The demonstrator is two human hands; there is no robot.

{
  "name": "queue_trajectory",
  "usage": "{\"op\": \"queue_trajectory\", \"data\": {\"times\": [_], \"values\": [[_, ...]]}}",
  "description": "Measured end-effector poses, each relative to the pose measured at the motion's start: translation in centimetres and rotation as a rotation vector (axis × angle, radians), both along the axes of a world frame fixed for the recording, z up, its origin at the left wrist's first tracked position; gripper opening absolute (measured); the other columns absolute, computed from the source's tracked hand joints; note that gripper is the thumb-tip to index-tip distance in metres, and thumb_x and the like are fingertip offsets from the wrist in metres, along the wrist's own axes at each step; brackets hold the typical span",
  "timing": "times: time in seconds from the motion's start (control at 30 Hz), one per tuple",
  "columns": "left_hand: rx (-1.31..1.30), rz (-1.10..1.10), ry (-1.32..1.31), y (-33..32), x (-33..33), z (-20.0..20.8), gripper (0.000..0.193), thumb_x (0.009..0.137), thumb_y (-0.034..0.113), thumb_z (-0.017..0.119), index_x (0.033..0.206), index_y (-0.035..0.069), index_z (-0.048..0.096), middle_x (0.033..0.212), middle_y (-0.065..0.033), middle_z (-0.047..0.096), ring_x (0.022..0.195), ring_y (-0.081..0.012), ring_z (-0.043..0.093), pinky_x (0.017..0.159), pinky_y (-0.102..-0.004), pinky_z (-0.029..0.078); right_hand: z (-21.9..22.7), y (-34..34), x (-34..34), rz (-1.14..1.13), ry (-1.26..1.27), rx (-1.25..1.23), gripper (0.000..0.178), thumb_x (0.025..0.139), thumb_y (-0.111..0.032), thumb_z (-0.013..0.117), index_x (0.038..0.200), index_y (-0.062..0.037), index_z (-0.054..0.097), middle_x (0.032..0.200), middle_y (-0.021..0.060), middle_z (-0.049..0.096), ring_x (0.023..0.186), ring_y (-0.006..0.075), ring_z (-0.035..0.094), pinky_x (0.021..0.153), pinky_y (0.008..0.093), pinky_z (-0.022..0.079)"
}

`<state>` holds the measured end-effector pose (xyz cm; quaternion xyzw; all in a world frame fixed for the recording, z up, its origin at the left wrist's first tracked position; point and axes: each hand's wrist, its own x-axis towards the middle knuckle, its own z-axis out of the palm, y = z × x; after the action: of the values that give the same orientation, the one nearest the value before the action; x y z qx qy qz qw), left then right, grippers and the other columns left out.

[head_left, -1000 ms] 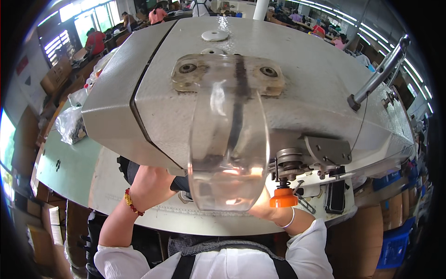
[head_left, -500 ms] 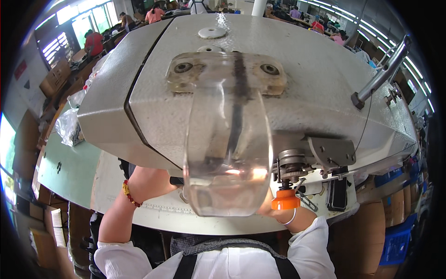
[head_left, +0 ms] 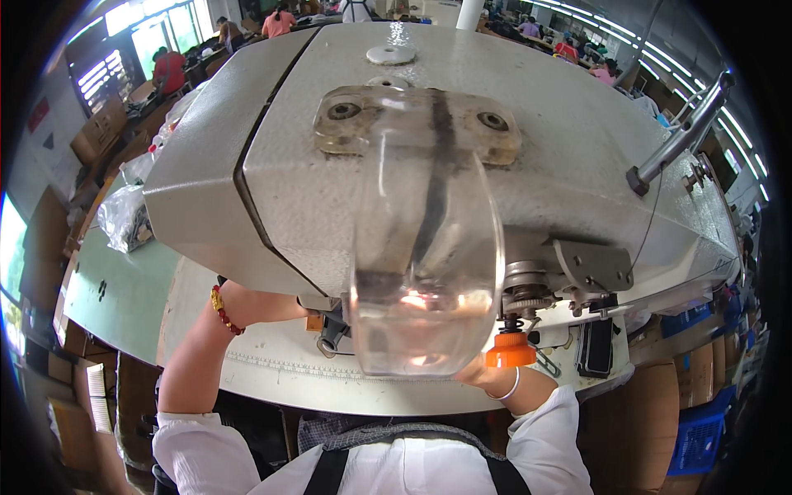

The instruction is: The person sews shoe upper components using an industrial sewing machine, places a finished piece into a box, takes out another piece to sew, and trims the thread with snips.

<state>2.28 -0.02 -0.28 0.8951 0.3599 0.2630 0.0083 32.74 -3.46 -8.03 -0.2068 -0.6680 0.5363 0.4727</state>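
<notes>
A large pale sewing machine head [head_left: 313, 206] fills the middle of the view. Its clear plastic guard [head_left: 429, 247] hangs down over the sewing area. My left hand [head_left: 268, 304] reaches under the machine head from the left, a red beaded bracelet [head_left: 219, 310] on the wrist; its fingers are hidden behind the machine. On the right, my right hand [head_left: 474, 371] goes in behind the guard, and its fingers are blurred by the plastic. An orange tension knob [head_left: 511, 350] sits just above the right wrist. What either hand holds, I cannot make out.
The pale machine table [head_left: 289, 379] carries a printed ruler along its near edge. A clear plastic bag [head_left: 125, 219] lies on the green tabletop [head_left: 124, 289] at left. A metal post [head_left: 681, 136] rises at right. Blue crates [head_left: 700, 433] and cardboard stand lower right; people work far behind.
My left hand and forearm have shifted slightly left and up, uncovering a dark machine part and a small orange-brown block beside it. The right wrist has moved slightly left. The view has shifted a little.
</notes>
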Motion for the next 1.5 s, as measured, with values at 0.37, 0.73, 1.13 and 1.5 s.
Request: {"op": "queue_trajectory", "data": {"times": [0.37, 0.73, 1.13, 1.5], "values": [[-0.073, -0.056, -0.031, 3.3, -0.5, 0.6, 0.031, 0.074, 0.028, 0.081, 0.096, 0.007, 0.073, 0.088, -0.0088, 0.070, 0.080, -0.0281, 0.066, 0.068, -0.0386, 0.052, -2.1, 1.5, 1.2, -0.462, -0.495, 0.811, 0.005, 0.070, 0.000, 0.073, 0.073, -0.0019, 0.069, 0.062, 0.0080, 0.062, 0.057, 0.0245, 0.059, 0.074, 0.0388, 0.053], [-0.171, -0.090, -0.003, 6.2, -1.2, 1.0, 0.031, 0.074, 0.026, 0.080, 0.098, 0.008, 0.072, 0.091, -0.0088, 0.069, 0.082, -0.0288, 0.066, 0.068, -0.0392, 0.052, -6.1, 4.7, 1.1, -0.401, -0.476, 0.892, 0.020, 0.074, -0.008, 0.071, 0.092, -0.0016, 0.074, 0.092, 0.0114, 0.074, 0.081, 0.0268, 0.071, 0.084, 0.0394, 0.056], [-0.202, -0.105, 0.016, 8.0, -1.4, 0.8, 0.032, 0.073, 0.023, 0.080, 0.100, 0.008, 0.071, 0.094, -0.0087, 0.068, 0.085, -0.0297, 0.065, 0.068, -0.0399, 0.052, -1.0, 3.7, 0.5, -0.402, -0.399, 0.850, 0.029, 0.076, -0.032, 0.080, 0.092, -0.0074, 0.074, 0.096, 0.0072, 0.075, 0.091, 0.0250, 0.072, 0.095, 0.0406, 0.054], [0.422, 0.134, -0.101, 0.3, 1.0, -6.1, 0.034, 0.072, 0.021, 0.080, 0.102, 0.008, 0.070, 0.097, -0.0087, 0.068, 0.087, -0.0304, 0.064, 0.068, -0.0405, 0.051, -0.7, 2.1, 0.4, -0.387, -0.219, 0.430, 0.037, 0.074, -0.036, 0.080, 0.097, -0.0083, 0.072, 0.099, 0.0085, 0.074, 0.087, 0.0265, 0.071, 0.084, 0.0412, 0.056]]}}
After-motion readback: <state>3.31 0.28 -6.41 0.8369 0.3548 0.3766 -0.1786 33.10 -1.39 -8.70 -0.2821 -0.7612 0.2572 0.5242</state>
